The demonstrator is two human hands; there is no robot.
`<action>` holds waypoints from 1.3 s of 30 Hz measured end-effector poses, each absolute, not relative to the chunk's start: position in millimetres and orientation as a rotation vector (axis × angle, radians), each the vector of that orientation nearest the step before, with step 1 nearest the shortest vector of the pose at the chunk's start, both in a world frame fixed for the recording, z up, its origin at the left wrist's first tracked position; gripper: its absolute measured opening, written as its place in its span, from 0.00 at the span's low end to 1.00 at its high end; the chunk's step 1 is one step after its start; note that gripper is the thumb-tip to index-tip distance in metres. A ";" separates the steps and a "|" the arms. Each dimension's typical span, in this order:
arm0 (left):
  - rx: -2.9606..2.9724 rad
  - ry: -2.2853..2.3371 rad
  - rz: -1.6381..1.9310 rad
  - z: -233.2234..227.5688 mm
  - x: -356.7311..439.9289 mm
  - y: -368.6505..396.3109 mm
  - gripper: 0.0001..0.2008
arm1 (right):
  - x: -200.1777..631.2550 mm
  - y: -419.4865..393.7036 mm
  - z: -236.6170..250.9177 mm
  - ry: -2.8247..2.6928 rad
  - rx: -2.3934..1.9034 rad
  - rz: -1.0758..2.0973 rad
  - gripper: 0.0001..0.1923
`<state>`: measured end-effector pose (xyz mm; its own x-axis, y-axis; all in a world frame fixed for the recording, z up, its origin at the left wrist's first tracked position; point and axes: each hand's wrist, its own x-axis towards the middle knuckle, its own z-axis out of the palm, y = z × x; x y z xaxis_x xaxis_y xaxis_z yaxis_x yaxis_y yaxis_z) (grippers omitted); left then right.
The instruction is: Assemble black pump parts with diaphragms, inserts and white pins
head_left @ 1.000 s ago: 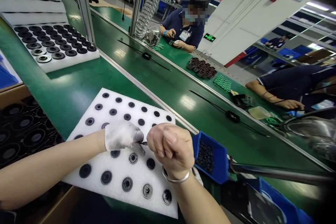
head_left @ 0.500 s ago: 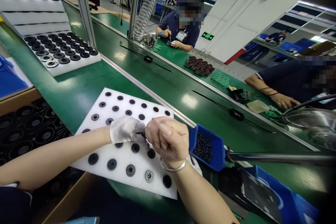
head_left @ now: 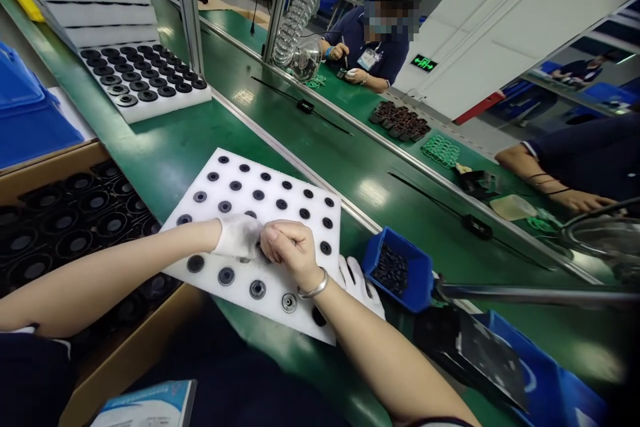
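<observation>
My left hand [head_left: 239,236], in a white glove smudged grey at the fingers, meets my right hand over a white foam tray [head_left: 210,280]. Bare, with a silver bangle at the wrist, my right hand [head_left: 293,248] is closed against the gloved fingertips and covers most of them. The left fingers look drawn together; whatever lies between the two hands is hidden. Rows of small round black parts [head_left: 226,276] sit in the tray under and around my hands. One part near the front edge [head_left: 289,302] shows a lighter, metallic face.
A loose white glove [head_left: 357,283] lies beside a blue bin [head_left: 417,280] of small black pieces. At left are a carton [head_left: 125,327] of black ring-like parts and stacked foam trays [head_left: 170,103]. A metal rail [head_left: 300,167] runs behind; co-workers sit across the bench.
My right hand has shifted left and closed further over the gloved fingertips, hiding more of them. The whole view has moved slightly, showing more of the loose glove.
</observation>
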<state>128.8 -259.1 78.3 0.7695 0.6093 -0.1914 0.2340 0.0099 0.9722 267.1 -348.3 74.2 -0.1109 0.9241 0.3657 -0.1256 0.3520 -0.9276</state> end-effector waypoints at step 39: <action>0.954 0.870 0.603 64.4 116.4 -309.2 0.13 | 272.9 -366.3 148.2 -0.982 -0.670 0.956 0.23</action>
